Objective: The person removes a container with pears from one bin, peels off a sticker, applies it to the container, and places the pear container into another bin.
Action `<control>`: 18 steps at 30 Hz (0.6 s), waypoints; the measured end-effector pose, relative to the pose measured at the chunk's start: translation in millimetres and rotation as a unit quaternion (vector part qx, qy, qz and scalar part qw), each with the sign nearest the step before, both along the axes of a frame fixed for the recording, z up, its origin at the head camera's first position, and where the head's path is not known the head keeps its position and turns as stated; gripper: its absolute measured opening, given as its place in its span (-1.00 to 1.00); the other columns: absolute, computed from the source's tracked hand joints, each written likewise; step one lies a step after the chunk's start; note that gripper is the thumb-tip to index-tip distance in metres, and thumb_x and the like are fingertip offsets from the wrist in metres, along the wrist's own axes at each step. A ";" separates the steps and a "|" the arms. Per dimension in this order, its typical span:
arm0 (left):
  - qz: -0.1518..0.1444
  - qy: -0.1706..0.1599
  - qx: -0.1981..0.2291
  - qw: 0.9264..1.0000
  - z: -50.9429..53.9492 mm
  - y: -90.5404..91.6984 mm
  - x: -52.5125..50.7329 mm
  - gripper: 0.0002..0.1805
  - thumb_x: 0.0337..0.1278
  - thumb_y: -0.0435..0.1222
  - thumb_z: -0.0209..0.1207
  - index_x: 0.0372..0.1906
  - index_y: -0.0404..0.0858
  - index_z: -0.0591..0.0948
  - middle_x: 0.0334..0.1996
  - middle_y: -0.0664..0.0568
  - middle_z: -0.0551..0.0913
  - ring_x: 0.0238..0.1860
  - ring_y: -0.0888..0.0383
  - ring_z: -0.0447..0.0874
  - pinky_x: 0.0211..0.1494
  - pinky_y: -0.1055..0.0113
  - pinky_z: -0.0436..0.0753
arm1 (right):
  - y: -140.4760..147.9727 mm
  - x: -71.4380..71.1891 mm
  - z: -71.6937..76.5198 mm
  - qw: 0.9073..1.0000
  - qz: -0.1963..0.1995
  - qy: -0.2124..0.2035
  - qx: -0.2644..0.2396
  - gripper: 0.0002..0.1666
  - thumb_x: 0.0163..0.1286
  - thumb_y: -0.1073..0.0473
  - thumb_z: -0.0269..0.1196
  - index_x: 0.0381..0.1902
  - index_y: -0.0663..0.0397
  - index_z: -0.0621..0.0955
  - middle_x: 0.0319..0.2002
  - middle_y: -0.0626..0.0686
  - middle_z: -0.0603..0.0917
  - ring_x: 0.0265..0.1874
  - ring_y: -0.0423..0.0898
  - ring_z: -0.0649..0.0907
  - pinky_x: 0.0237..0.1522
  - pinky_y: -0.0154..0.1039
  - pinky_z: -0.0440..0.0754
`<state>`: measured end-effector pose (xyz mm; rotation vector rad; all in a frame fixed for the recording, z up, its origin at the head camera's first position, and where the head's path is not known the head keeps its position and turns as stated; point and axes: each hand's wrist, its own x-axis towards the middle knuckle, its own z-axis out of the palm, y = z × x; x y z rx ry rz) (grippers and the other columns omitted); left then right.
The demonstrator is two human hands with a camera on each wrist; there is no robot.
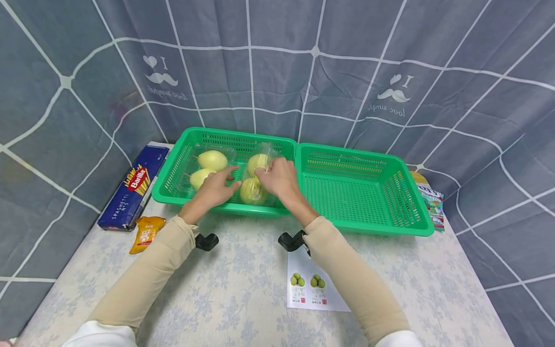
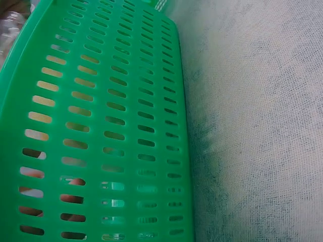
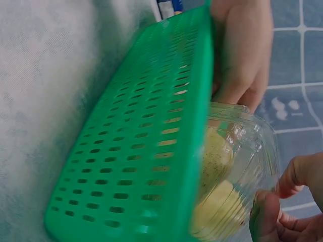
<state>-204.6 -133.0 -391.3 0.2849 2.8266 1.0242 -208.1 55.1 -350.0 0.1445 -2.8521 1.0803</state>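
In the head view, a clear plastic box (image 1: pixel 265 148) with two yellow-green pears (image 1: pixel 253 192) stands in the right part of the left green basket (image 1: pixel 241 208). My right hand (image 1: pixel 279 178) pinches this box by its right side; the right wrist view shows fingers and thumb (image 3: pixel 265 212) at its edge. My left hand (image 1: pixel 217 187) reaches over the basket's near rim, its fingers extended toward the same box; whether they touch it is unclear. A second clear box (image 1: pixel 230 151), with two paler pears (image 1: pixel 212 160), lies at the left, partly behind my left hand.
A second green basket (image 1: pixel 342 188) adjoins on the right. Left of the baskets lie a blue spaghetti box (image 1: pixel 134 188) and an orange packet (image 1: pixel 147 233). Colourful packets (image 1: pixel 431 200) stand at the far right. A printed sheet (image 1: pixel 310 294) lies in front on the table.
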 end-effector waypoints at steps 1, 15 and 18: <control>0.005 0.003 0.012 1.000 0.4 -0.3 -0.1 -0.34 0.52 -0.16 0.01 0.59 -0.18 0.15 0.30 -0.35 0.54 0.17 -0.32 0.60 0.33 -0.28 0.41 | 0.3 1.8 2.3 1.000 0.005 0.015 -0.001 -0.43 0.23 0.12 0.23 -0.85 -0.09 0.20 -0.83 -0.19 0.08 -0.75 -0.24 0.10 -0.69 -0.37 0.12; 0.025 -0.022 0.100 0.994 4.1 -10.1 -4.1 -0.44 0.63 0.01 -0.34 -0.15 -0.28 0.57 -0.45 -0.10 0.54 -0.44 0.04 0.53 -0.34 0.29 0.50 | 3.3 27.3 37.3 0.996 0.039 0.080 -0.022 -0.78 0.18 0.18 0.18 -0.63 0.02 0.43 -0.71 -0.11 0.26 -0.70 -0.20 0.24 -0.62 -0.34 0.19; 0.025 -0.043 0.113 0.992 4.8 -10.6 -1.8 -0.45 0.63 0.00 -0.35 -0.08 -0.26 0.58 -0.38 -0.07 0.60 -0.41 0.07 0.58 -0.32 0.29 0.54 | 5.3 26.2 34.8 0.997 0.037 0.067 -0.018 -0.79 0.21 0.18 0.17 -0.59 0.03 0.44 -0.69 -0.09 0.30 -0.69 -0.19 0.26 -0.61 -0.33 0.22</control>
